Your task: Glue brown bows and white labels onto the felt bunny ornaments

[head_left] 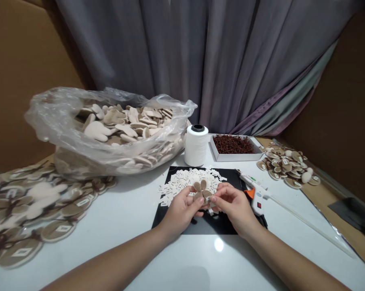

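My left hand (180,212) and my right hand (235,208) pinch a small brown felt piece (202,192) between their fingertips, and its two ear-like lobes point up. Its lower part is partly hidden by my fingers. Both hands are above a black mat (212,228) strewn with many small white paper labels (188,182). A hot glue gun (256,200) with an orange stand lies just beyond my right hand, and a long clear glue stick (309,228) extends from its back.
A plastic bag (49,121) of beige felt shapes slumps at the back left, beside a white thread spool (196,145). A white box (233,157) holds reddish-brown cords. Felt pieces with labels lie heaped at the far right (288,167) and along the left (27,226) of the white table (130,206).
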The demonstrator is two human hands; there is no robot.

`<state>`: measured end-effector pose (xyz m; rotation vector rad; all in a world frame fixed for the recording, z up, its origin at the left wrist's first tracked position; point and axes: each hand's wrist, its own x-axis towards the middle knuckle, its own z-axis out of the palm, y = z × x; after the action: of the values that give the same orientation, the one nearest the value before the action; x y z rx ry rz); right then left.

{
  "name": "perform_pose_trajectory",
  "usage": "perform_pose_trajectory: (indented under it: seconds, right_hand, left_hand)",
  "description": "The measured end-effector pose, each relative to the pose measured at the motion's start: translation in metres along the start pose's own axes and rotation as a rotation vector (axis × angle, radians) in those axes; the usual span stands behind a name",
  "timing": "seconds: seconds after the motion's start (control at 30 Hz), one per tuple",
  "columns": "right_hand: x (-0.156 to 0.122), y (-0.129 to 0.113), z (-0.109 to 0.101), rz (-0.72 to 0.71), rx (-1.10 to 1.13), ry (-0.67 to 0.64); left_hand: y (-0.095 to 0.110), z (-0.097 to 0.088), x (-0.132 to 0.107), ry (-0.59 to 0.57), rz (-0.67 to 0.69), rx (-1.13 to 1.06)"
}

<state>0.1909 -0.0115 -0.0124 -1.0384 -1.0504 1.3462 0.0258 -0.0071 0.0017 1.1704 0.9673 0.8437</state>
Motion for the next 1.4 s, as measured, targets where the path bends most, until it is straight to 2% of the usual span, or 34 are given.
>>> perform_pose_trajectory:
  seconds: [0.17,0.4,0.63,0.73,0.87,1.1,1.4]
  right_hand:
    - [0.001,0.003,0.001,-0.063,-0.070,0.013]
    - [-0.001,0.001,0.003,-0.015,-0.014,-0.027]
    - [0.001,-0.012,-0.006,0.153,0.209,-0.046]
    - [0.000,-0.011,-0.005,0.206,0.137,-0.117]
    - [-0.001,-0.006,-0.001,0.195,-0.008,-0.156]
    - [0.000,-0.003,0.001,0.131,-0.012,-0.165]
    - [-0.002,-0.002,0.002,0.158,-0.004,-0.160]
  left_hand:
    - [-0.002,0.001,0.000,0.010,-0.008,0.002]
    - [-0.001,0.003,-0.002,-0.022,0.012,-0.006]
    - [0.000,0.002,-0.003,-0.015,0.020,-0.008]
    - [0.000,0.002,-0.003,-0.017,0.011,-0.010]
    - [0.000,0.003,-0.001,-0.027,0.017,0.023]
    - [-0.011,0.000,0.001,-0.019,0.060,0.063]
    - [-0.014,0.001,0.000,-0.023,0.037,0.076]
